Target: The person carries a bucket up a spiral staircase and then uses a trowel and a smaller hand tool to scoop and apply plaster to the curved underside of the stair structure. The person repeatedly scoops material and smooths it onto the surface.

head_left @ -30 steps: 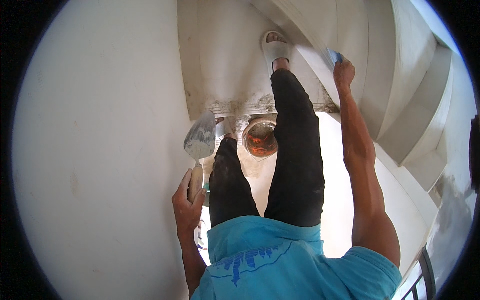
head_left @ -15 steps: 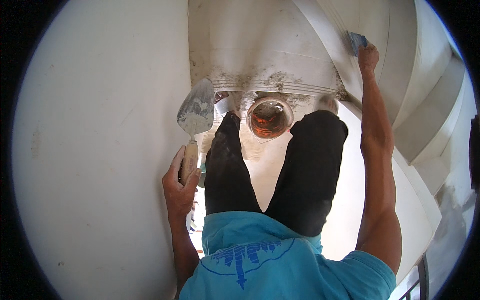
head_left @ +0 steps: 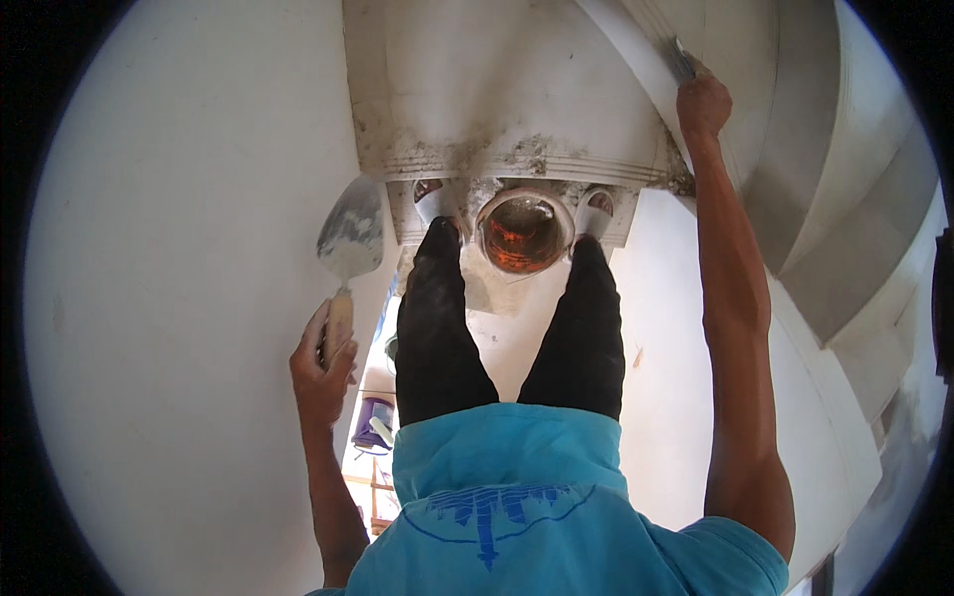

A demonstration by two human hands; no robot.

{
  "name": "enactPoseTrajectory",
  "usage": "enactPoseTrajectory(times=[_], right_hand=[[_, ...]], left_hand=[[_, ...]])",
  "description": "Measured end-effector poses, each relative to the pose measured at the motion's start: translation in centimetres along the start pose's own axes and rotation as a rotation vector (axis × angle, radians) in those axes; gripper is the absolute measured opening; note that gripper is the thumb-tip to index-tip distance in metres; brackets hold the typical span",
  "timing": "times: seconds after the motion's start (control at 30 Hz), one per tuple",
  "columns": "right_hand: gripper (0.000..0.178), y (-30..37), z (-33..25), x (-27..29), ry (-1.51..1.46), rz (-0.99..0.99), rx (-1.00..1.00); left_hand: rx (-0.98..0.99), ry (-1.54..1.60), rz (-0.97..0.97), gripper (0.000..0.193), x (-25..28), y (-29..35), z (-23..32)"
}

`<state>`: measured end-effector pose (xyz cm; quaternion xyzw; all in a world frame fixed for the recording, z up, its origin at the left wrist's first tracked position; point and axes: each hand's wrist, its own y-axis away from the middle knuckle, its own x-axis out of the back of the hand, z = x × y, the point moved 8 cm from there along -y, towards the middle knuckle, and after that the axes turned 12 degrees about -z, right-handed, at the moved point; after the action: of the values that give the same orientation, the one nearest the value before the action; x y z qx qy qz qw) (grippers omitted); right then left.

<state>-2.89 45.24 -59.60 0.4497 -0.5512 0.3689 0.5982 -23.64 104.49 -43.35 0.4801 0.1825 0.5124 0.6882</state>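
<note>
My left hand (head_left: pixel 320 370) is closed around the wooden handle of a trowel (head_left: pixel 354 230). Its rounded metal blade points up and bears smears of pale paste. At the upper right, my right arm is stretched out, and my right hand (head_left: pixel 704 105) grips a scraper (head_left: pixel 684 64). The scraper's blade shows nearly edge-on against the grooved pale side of the staircase (head_left: pixel 658 38); whether it touches the surface I cannot tell. Between my feet stands a round bucket (head_left: pixel 483 234), with wet, orange-tinted contents inside.
A smooth white wall (head_left: pixel 179 298) fills the left side. Curving stair steps (head_left: pixel 810 149) rise at the right. The step ahead (head_left: pixel 497 89) is spotted with grey splashes. Down past my left leg, a purple container (head_left: pixel 373 422) shows in a gap.
Left hand and trowel have shifted left. The right hand has moved up and slightly left, and the scraper has turned from its flat face to its edge. My right foot now stands beside the bucket.
</note>
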Motion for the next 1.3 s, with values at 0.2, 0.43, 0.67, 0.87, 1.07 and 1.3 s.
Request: enactPoseTrajectory(times=[0.2,0.43,0.67,0.87,1.07,1.3], right_hand=[[0.037,-0.9,-0.6,-2.6,0.108,-0.092,-0.020],[0.031,-3.0,1.6,1.7,-0.061,0.012,0.019],[0.023,-6.0,3.9,1.8,0.005,0.036,0.163],[0.024,8.2,-1.9,-4.0,0.089,-0.194,0.190],[0.039,20.0,-5.4,-6.4,-0.360,-0.376,0.305],[0.042,22.8,0.5,-10.6,-0.235,-0.437,0.148]], left_hand=[[0.164,0.265,0.091,0.053,-3.7,-0.6,-2.2],[0.108,0.608,0.055,0.063,-10.4,1.4,-3.5],[-0.059,0.899,-0.104,0.055,-17.0,-5.4,-5.5],[-0.115,0.971,-0.070,0.053,-19.4,-8.1,-7.9],[-0.064,0.975,-0.030,0.051,-20.3,-9.0,-10.2],[-0.016,0.948,0.020,0.051,-22.5,-9.5,-13.2]])
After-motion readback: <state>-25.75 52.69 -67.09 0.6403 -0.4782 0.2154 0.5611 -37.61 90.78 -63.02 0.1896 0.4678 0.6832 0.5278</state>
